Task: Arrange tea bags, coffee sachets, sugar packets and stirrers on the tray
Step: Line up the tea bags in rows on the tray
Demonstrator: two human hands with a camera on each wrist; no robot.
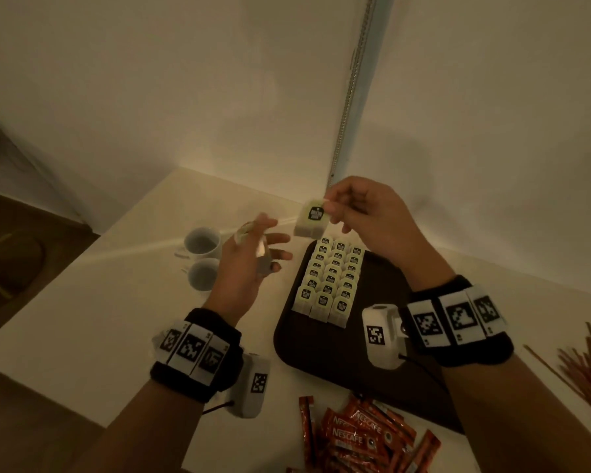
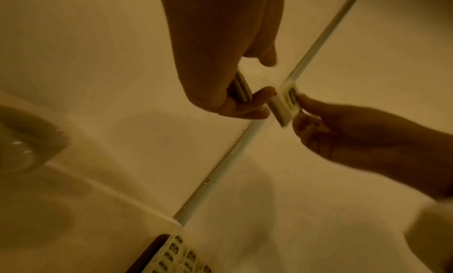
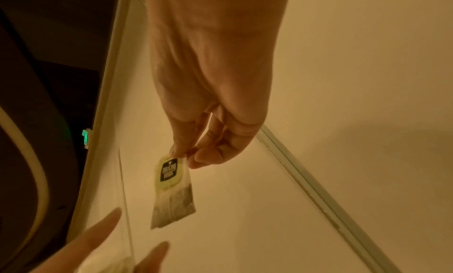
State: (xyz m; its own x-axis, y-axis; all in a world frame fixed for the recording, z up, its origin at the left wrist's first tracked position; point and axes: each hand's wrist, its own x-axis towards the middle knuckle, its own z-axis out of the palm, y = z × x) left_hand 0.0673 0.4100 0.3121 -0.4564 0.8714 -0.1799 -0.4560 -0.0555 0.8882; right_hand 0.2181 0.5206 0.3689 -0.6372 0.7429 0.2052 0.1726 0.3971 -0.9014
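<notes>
Counter (image 1: pixel 151 268) corner, tea service half laid: a tea bag (image 1: pixel 313 220) hangs from the right hand (image 1: pixel 365 209) above the tray (image 1: pixel 321 343).
Coffee sachets (image 1: pixel 355 435) lie loose nearest, behind both wrists; rows of tea bags (image 1: pixel 331 281) sit just below the right hand. Beside it, the left hand (image 1: pixel 243 268) loosely grips a thin stack (image 2: pixel 241 89), seemingly more bags. Thumb and forefinger pinch the bag's top by its tag: light, limp, tearable, best held there.

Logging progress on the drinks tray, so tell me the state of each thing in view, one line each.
Right hand: pinches one tea bag, held in the air.
Left hand: holds pale flat packets.
Tray: partly filled.
Tea bag rows: three, overlapping, on tray.
Coffee sachets: loose pile, off tray.
Stirrers: loose, off tray.
Cups: two, upright.
</notes>
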